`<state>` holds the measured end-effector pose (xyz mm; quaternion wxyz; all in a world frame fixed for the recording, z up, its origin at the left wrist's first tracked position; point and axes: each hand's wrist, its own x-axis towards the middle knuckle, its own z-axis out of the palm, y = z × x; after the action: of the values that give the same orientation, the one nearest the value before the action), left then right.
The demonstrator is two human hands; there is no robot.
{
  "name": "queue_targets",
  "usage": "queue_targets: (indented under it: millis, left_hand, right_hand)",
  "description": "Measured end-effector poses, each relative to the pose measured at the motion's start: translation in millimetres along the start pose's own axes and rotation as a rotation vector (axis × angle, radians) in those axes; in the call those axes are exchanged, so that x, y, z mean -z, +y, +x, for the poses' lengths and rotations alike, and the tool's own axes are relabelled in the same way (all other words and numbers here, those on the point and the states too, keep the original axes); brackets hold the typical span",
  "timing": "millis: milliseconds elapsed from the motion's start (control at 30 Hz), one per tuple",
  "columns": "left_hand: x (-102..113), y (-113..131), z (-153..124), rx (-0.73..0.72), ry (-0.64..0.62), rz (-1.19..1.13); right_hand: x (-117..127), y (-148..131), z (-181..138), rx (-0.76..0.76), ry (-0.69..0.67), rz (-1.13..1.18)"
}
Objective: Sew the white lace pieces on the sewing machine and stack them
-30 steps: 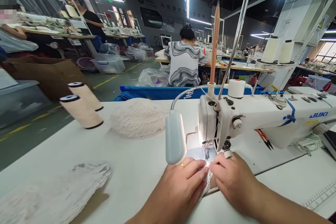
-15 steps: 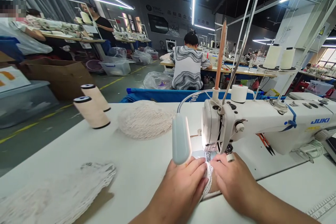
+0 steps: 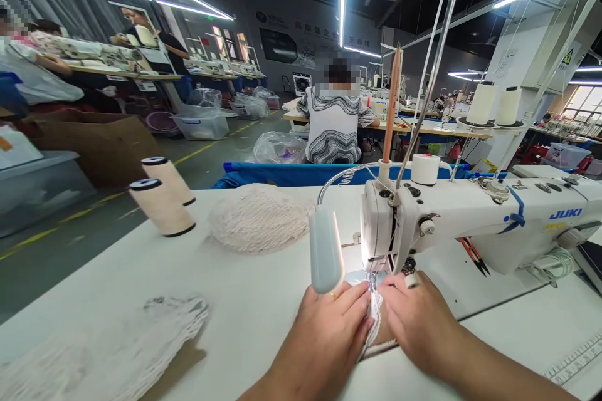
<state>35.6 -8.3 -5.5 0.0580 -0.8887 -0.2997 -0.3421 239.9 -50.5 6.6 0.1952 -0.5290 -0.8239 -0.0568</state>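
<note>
A strip of white lace trim (image 3: 375, 319) lies under the needle area of a white sewing machine (image 3: 383, 225). My left hand (image 3: 324, 329) is closed on its left side, fingers pressed together near the presser foot (image 3: 373, 281). From the right, my right hand (image 3: 421, 329) is closed with its fingertips at the lace beside the foot. The fingertips partly cover the material, and the undersides of both hands are hidden. A lamp (image 3: 325, 250) on a bent metal neck shines just above my left hand.
Left on the white table are a lace piece (image 3: 117, 351), a lace pile (image 3: 261, 219) and two thread cones (image 3: 162, 207). Orange-handled snips (image 3: 473, 255) lie under the machine arm, a ruler (image 3: 576, 357) at right. A person (image 3: 333, 125) sits ahead.
The view has shifted slightly, so the background sits a little further left. Both hands stay in nearly the same place on the lace at the presser foot.
</note>
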Motion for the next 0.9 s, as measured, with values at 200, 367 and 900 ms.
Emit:
queue_targets:
  millis: [200, 367, 900]
  left_hand:
    - [-7, -1, -3, 0.017, -0.002, -0.029]
    - [-5, -2, -1, 0.020, -0.002, -0.062]
    - [24, 0, -9, -0.037, -0.118, -0.253]
  right_hand:
    - [1, -1, 0, -0.001, 0.013, -0.006]
    - [5, -2, 3, -0.024, -0.013, -0.005]
    - [4, 3, -7, 0.053, -0.023, 0.197]
